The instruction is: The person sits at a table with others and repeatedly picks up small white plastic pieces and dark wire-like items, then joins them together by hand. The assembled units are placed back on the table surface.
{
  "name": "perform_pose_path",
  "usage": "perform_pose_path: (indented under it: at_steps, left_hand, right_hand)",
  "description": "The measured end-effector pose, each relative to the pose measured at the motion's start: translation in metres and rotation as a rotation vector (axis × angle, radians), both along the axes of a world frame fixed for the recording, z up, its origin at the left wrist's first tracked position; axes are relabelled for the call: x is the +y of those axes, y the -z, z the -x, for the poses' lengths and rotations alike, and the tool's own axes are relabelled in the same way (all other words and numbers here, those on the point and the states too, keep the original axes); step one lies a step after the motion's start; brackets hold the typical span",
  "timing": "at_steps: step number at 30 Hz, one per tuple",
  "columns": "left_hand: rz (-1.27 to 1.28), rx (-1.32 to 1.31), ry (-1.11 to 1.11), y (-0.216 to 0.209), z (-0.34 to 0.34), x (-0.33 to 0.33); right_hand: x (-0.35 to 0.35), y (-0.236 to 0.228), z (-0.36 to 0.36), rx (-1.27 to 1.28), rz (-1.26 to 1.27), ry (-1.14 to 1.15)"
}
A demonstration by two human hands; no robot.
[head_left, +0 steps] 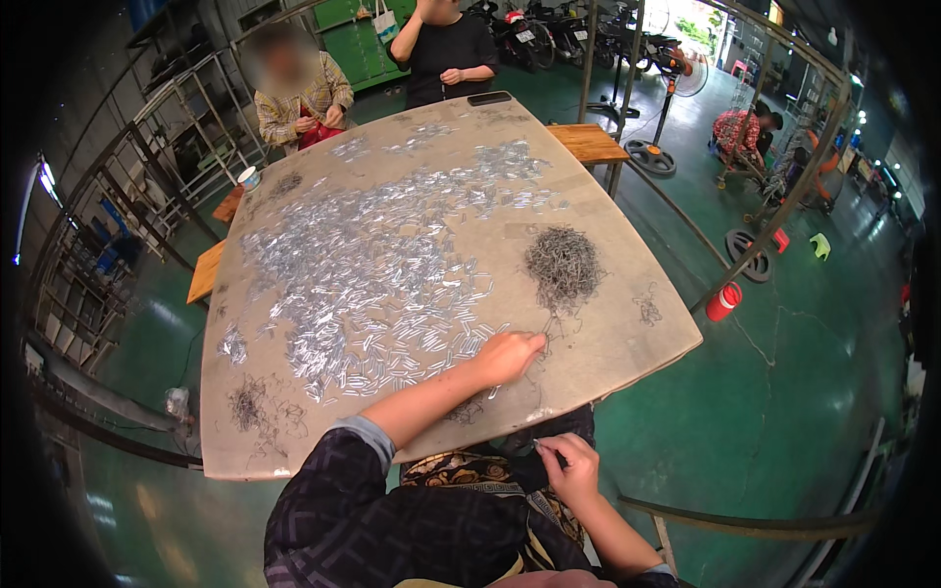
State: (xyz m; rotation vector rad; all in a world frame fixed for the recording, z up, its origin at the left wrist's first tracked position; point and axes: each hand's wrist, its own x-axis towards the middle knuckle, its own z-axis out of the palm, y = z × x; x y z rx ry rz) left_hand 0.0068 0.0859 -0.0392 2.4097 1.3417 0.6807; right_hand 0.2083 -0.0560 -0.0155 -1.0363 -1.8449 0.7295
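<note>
My left hand (pixel 510 357) reaches over the table, its fingers closed in a pinch at the thin dark wire pieces trailing from a dark pile (pixel 563 267). Whatever is between these fingertips is too small to make out. Just off the table's near edge, above my lap, my right hand (pixel 572 466) pinches a tiny light-coloured piece at its fingertips; its kind cannot be made out. Left of my left hand, a broad spread of small shiny silver metal pieces (pixel 368 284) covers much of the tabletop (pixel 627 265).
Smaller dark wire clumps (pixel 247 404) lie near the left corner. A phone (pixel 489 98) and a paper cup (pixel 249 177) stand at the far edges. Two people (pixel 446 59) are across the table. Wooden benches (pixel 588 144), a red bucket (pixel 723 302) and a fan (pixel 686 74) are around it.
</note>
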Motion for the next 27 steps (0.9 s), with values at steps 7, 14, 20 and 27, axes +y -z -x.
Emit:
perform_pose_path:
  at_steps: [7,14,20,27]
  left_hand:
    - [0.577,-0.786,-0.117,-0.022,0.008,-0.067]
    - [0.76,-0.958,-0.02,-0.033,0.0,-0.121]
    - [0.641,-0.816,0.017,-0.031,-0.002,-0.123]
    - [0.58,-0.73,-0.045,-0.028,-0.005,-0.127]
  right_hand:
    - [0.001,-0.001,-0.001,0.021,0.059,0.051]
    - [0.002,-0.004,0.003,0.088,0.13,0.063]
    - [0.001,-0.002,0.006,0.091,0.145,0.055]
    - [0.001,-0.001,0.007,0.092,0.152,0.073]
